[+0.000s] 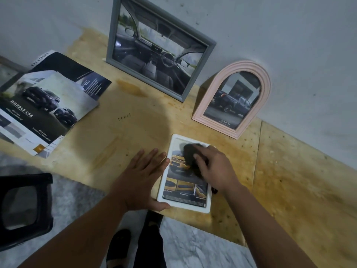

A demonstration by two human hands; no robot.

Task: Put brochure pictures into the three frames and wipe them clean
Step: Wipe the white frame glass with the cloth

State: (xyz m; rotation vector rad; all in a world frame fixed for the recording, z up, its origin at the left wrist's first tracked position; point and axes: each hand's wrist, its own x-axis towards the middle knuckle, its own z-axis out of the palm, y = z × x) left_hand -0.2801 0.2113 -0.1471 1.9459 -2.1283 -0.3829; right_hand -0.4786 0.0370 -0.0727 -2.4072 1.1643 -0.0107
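Tabletop [289,180]: pale wood board, stained and speckled, set against a grey-white wall [289,45]; marbled grey floor [193,248] below its near edge.

White frame [207,208]: lies flat near the front edge, holding a brochure picture of a yellow car.

Left hand [143,180]: fingers straight, spread flat on the tabletop against the white frame's left edge, thumb at its near corner.

Right hand [214,167]: grips a black cloth [190,157] and presses it on the glass of the white frame; blurred.

Grey frame [154,47]: rectangular, leaning on the wall, with a car-interior picture.

Pink arched frame [233,97]: upright to the right of the grey one, just behind the white frame, showing a dark pickup truck.

Brochures [46,107]: loose stack at the tabletop's left, top page reading "DOUBLE CAB".

Black stool [25,209]: on the floor, lower left.

Black sandals: the person's feet [119,246] on the floor under the near edge.
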